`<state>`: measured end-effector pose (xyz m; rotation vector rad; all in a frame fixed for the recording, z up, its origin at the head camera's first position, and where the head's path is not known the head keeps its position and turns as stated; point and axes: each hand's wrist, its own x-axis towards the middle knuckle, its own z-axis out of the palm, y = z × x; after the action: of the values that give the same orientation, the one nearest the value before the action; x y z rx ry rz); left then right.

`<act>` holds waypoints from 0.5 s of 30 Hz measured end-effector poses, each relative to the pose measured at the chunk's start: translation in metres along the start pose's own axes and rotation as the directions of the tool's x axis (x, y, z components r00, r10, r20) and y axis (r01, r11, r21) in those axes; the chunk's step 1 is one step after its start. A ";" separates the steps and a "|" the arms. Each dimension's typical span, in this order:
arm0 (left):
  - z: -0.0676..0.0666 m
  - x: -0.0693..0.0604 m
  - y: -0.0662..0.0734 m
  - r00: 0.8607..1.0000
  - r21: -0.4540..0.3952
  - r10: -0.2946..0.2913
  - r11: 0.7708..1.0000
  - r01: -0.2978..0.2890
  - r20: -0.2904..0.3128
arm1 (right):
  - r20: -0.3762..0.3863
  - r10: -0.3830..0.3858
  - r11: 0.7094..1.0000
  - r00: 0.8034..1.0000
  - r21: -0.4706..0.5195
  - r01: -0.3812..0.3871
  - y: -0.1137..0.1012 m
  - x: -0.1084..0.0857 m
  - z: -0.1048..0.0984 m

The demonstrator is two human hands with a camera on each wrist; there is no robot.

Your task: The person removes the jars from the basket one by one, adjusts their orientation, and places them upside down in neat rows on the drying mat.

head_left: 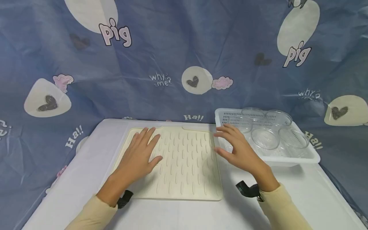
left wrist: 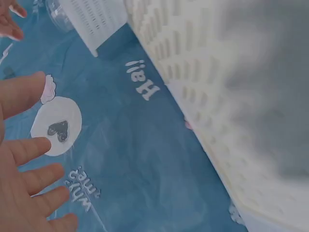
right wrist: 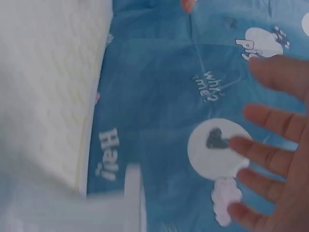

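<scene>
A cream ridged drying mat (head_left: 184,166) lies flat on the white table. Over its left part hovers my left hand (head_left: 138,155), fingers spread and holding nothing. My right hand (head_left: 240,150) is held above the gap between the mat and a white plastic basket (head_left: 287,159), its fingers apart and nothing in them. Several clear round dishes sit in the basket, among them a front dish (head_left: 265,138) and a right dish (head_left: 293,137). In the left wrist view, my left hand (left wrist: 29,179) shows straight fingers; the right wrist view shows my right hand (right wrist: 275,150) likewise.
A blue printed cloth (head_left: 161,54) hangs behind the table and along its sides. The basket stands at the table's back right, close to the mat's right edge. White tabletop (head_left: 201,215) shows in front of the mat.
</scene>
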<state>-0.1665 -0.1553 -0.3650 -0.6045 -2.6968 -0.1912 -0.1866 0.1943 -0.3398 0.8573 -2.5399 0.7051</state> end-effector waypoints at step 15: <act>-0.020 -0.078 -0.056 0.987 -0.059 0.037 0.997 -0.047 -0.155 | -0.067 -0.133 0.981 0.989 -0.154 0.122 0.041 -0.053 -0.061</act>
<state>-0.1189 -0.2398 -0.3796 -0.6376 -2.5351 -0.3001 -0.1621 0.2812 -0.3305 0.9137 -2.4098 0.4909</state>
